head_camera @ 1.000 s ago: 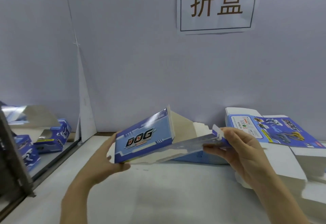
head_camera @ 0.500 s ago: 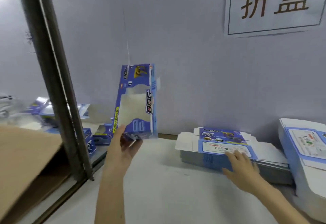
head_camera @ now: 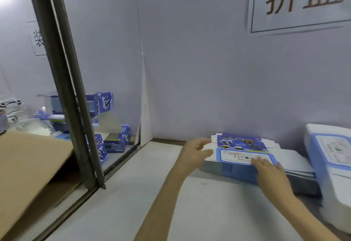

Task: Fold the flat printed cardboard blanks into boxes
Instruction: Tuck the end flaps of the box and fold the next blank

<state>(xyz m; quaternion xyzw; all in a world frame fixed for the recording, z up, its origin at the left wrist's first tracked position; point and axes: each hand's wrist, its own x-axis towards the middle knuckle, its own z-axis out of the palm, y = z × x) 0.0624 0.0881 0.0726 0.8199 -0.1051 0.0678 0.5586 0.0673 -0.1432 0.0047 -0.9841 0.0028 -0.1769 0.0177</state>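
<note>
Both hands at the flat stack

My right hand lies spread on the glossy blue-and-white stack of blanks; my left hand, fingers apart, empty at the stack's left edge, has let go the folded box.

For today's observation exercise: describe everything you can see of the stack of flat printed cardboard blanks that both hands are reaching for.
The stack of flat blue-and-white printed cardboard blanks lies level on the pale table, close to the grey wall. Its top sheet shows toy pictures, a white label panel and white flaps. The edges look like thin layered card. The right hand rests open on its near edge. The left hand hovers open at its left end; contact is unclear.
</note>
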